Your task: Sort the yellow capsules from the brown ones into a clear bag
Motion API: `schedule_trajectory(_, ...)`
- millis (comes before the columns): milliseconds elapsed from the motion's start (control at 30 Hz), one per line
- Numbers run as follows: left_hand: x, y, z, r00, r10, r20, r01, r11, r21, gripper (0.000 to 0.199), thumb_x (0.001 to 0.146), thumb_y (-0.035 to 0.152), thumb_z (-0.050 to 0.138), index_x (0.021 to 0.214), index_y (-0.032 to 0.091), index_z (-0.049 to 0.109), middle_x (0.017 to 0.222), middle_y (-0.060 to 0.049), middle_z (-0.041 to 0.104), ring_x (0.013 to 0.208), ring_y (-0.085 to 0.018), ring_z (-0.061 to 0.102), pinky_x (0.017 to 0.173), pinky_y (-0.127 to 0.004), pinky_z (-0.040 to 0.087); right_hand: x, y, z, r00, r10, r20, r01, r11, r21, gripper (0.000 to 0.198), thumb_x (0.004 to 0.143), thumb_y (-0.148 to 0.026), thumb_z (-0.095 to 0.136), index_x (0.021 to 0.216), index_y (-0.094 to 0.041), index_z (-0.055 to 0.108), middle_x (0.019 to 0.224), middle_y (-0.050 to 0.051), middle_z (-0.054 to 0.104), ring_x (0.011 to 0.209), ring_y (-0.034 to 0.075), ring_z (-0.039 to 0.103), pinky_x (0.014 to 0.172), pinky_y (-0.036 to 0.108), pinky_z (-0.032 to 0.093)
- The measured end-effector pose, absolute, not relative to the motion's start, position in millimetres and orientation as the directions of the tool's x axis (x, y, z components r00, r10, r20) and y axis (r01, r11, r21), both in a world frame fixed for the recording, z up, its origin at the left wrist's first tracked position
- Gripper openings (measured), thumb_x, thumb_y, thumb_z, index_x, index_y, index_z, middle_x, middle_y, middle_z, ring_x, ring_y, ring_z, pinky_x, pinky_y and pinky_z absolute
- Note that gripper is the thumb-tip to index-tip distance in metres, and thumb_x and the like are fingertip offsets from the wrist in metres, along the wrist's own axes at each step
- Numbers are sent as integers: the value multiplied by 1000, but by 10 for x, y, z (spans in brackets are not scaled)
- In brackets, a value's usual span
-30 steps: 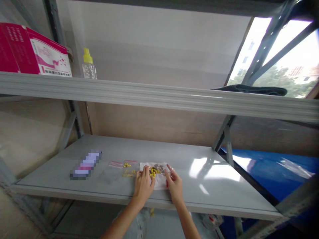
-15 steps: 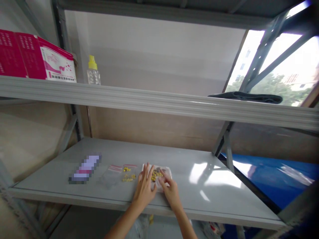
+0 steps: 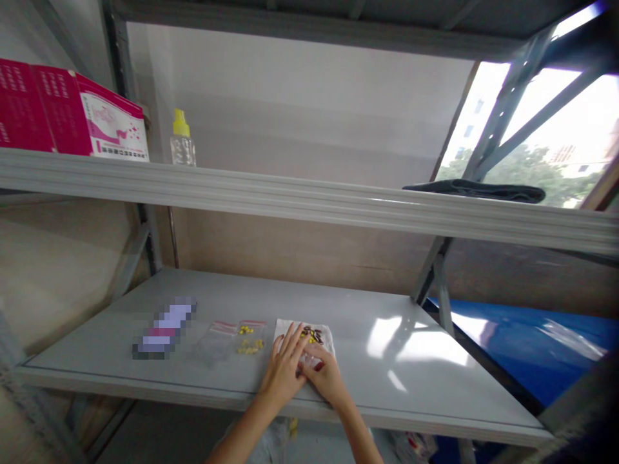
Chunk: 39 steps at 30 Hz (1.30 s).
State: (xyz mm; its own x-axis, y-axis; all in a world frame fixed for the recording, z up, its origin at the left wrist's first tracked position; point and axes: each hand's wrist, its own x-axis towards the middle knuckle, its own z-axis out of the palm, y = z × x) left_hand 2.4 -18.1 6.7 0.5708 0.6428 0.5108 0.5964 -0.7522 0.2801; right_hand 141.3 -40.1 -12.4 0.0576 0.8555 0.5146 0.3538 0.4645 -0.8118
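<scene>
A white cloth or paper sheet (image 3: pixel 284 327) lies near the front of the grey shelf board. Small yellow and dark brown pieces (image 3: pixel 312 334), like capsules or beads, sit in a pile on it. My left hand (image 3: pixel 283 372) rests over the sheet's left part, fingers stretched out. Beside it, my right hand (image 3: pixel 327 376) is bent inward at the sheet's near side, fingers curled toward the thumb; whatever they pinch is hidden. To the left lies a small zip bag (image 3: pixel 252 338) with yellow pieces inside, alongside a clear zip bag (image 3: pixel 217 341).
A phone-like pixelated object (image 3: pixel 166 328) lies on the board (image 3: pixel 367 399) at left. Above, the upper shelf's edge (image 3: pixel 290 193) crosses the view, carrying a pink box (image 3: pixel 62 109), a yellow-capped bottle (image 3: pixel 182 138) and folded dark cloth (image 3: pixel 476 189). Blue sheeting (image 3: pixel 527 348) is at right.
My right hand has moved toward the near side of the sheet, closer to my left hand. My left fingers have shifted slightly right. More dark brown pieces show in the pile.
</scene>
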Motion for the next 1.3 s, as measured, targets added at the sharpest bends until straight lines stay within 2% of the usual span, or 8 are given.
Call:
schedule_trajectory(133,21,-175,44,581,648,493,565,-757,329,55,68,10,53,122,20,51,143,-7,38,135,-25,27,109,-47,25,1387,-434,-71,13,885,466,323,437,-839,24,72,-27,64,95,-21,72,97,7,69,93,24,62,89,38,46)
schedule_trajectory(300,31,-162,29,564,662,493,565,-745,354,50,69,10,51,118,18,51,132,-9,49,129,-24,35,107,-45,26,1355,-462,-57,79,893,443,334,395,-856,25,66,-27,69,89,-19,72,90,6,70,86,23,63,84,36,48)
schedule_trajectory(533,41,-183,126,511,680,525,609,-718,338,30,71,12,53,99,20,56,106,-5,61,107,-22,50,97,-40,33,1373,-484,-62,136,869,476,371,401,-838,17,70,-29,65,82,-19,71,86,6,69,83,21,62,81,33,47)
schedule_trajectory(700,44,-181,133,436,706,558,692,-659,294,9,76,20,55,84,19,56,97,-6,60,99,-23,52,90,-40,35,1408,-492,-101,338,826,450,411,301,-861,23,80,-38,53,78,-17,64,79,5,65,73,16,58,59,23,44)
schedule_trajectory(833,45,-205,171,370,720,587,748,-606,271,7,80,25,54,78,19,56,89,-6,60,93,-23,52,89,-42,33,1438,-470,-162,492,737,464,523,176,-834,24,82,-37,50,75,-17,60,75,3,61,70,16,55,66,25,42)
schedule_trajectory(1033,39,-219,212,316,738,596,778,-561,282,7,81,23,53,79,18,58,84,-5,63,91,-23,54,85,-41,34,1416,-470,-168,320,788,526,762,116,-637,20,81,-31,55,94,-20,66,93,6,61,90,21,53,80,32,38)
schedule_trajectory(1167,37,-189,167,327,716,617,741,-599,302,19,82,17,50,99,19,56,97,-6,64,97,-22,54,87,-38,35,1369,-493,-134,189,834,519,870,103,-483,23,82,-29,56,103,-29,66,108,4,57,102,22,48,85,35,34)
schedule_trajectory(1300,40,-168,124,357,694,625,710,-637,301,24,82,10,46,103,20,54,101,-6,62,100,-21,52,87,-36,35,1348,-493,-132,157,849,504,889,101,-446,25,84,-29,56,107,-31,65,116,5,54,109,24,44,88,37,33)
